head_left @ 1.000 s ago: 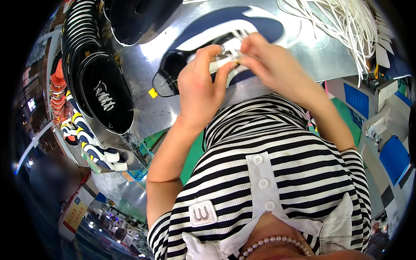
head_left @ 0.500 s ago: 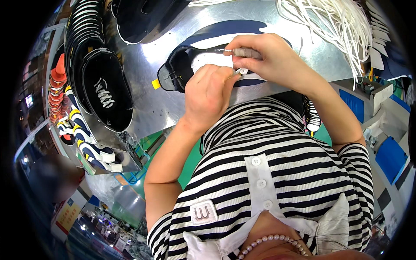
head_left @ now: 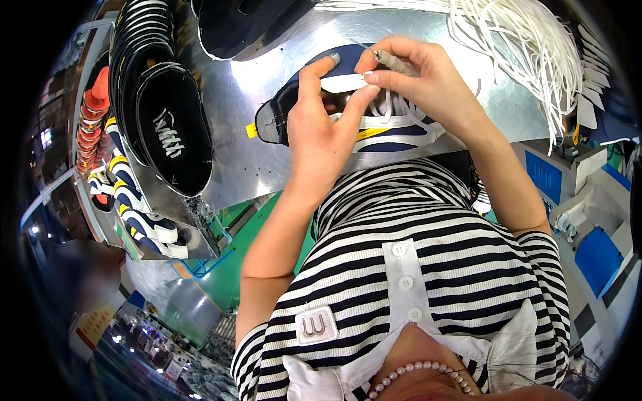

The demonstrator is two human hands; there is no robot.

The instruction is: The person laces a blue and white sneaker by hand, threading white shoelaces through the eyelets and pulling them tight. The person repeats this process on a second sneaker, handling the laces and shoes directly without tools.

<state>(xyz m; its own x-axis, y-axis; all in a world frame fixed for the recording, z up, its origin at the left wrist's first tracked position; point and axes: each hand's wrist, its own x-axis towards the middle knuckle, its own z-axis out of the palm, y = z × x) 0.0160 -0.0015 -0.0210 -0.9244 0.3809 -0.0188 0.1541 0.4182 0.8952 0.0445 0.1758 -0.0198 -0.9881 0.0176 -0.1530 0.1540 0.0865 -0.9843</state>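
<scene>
A navy and white shoe upper [head_left: 401, 138] lies on its side in front of me, white laces [head_left: 384, 107] partly threaded through it. My left hand [head_left: 317, 134] is over its opening, index finger and thumb spread apart; the thumb tip meets my right fingertips at the edge of the white tongue [head_left: 342, 83]. Curled fingers of my right hand [head_left: 418, 70] hold a slim tool with a wrapped grey handle [head_left: 396, 63]; its working tip is hidden. Right thumb and index finger pinch at the tongue's edge.
The shoe lies on a shiny metal table [head_left: 244, 160]. Stacked black shoe uppers [head_left: 174, 127] stand at the left, with another dark upper [head_left: 241, 27] at the far edge. A heap of white laces [head_left: 515, 53] spreads over the far right. Striped shoe parts [head_left: 144, 214] hang lower left.
My left hand has opened from a closed grip, its index finger now on the shoe's far side. My right hand has moved slightly up, and the white tongue is lifted between my hands.
</scene>
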